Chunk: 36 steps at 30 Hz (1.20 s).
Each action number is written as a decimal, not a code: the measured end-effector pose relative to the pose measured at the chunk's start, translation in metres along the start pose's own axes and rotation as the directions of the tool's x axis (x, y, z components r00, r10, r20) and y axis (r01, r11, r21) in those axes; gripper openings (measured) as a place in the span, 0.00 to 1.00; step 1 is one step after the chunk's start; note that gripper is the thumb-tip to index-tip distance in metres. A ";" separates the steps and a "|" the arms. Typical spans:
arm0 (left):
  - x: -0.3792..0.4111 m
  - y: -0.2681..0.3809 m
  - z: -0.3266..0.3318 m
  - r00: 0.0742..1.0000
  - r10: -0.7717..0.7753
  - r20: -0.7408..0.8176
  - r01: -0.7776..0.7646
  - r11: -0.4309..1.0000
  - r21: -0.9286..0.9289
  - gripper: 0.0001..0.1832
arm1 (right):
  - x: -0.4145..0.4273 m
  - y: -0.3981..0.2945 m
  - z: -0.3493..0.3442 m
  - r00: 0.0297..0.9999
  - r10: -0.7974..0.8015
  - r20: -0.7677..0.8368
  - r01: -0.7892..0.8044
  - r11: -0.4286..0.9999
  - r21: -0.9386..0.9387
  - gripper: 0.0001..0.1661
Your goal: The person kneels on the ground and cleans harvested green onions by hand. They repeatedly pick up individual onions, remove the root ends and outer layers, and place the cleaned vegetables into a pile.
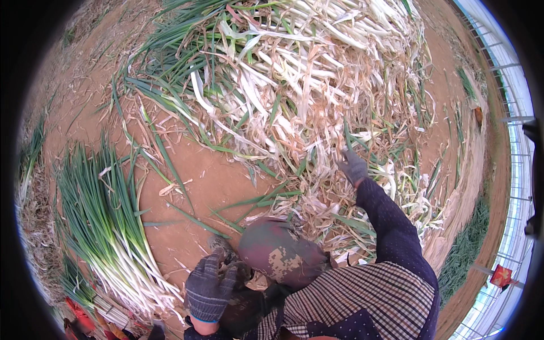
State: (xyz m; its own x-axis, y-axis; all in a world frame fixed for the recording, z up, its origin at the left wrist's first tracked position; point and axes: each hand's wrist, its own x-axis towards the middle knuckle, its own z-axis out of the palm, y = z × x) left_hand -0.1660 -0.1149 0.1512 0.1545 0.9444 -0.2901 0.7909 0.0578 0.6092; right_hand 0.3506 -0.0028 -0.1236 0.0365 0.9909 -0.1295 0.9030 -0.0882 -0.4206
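Note:
My left hand (210, 284), in a grey knitted glove, is beside my camouflage-clad knee (280, 250). Its fingers are bent and apart, with nothing visible in them. Stretched out to the right, my gloved right hand (355, 167) is low over a litter of dry husks and peeled leaves (314, 170). A green leaf (347, 132) rises at its fingertips; whether the fingers grip it is unclear. Beyond lies a large heap of long green onions (297, 63), white stalks to the right and green tops to the left. Cleaner green onions (114, 238) lie together at my left.
Bare brown soil (204, 178) separates the heap from the cleaner onions. A smaller bundle (102, 301) lies at lower left, near part of another person in red clothing (80, 314). Translucent greenhouse sheeting (520, 170) runs along the right, with a red packet (501, 276) by it.

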 end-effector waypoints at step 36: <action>0.012 -0.015 0.020 0.996 -0.026 -0.080 0.030 0.998 0.053 0.22 | 0.032 -0.190 0.012 0.827 -0.077 0.557 -0.177 0.905 0.387 0.52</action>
State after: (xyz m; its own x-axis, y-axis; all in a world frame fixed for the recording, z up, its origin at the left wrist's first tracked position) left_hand -0.1639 -0.1108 0.1237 0.0860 0.9655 -0.2459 0.8255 0.0691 0.5601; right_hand 0.1753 0.0448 -0.0591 -0.2781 0.7693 -0.5752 0.6451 -0.2941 -0.7052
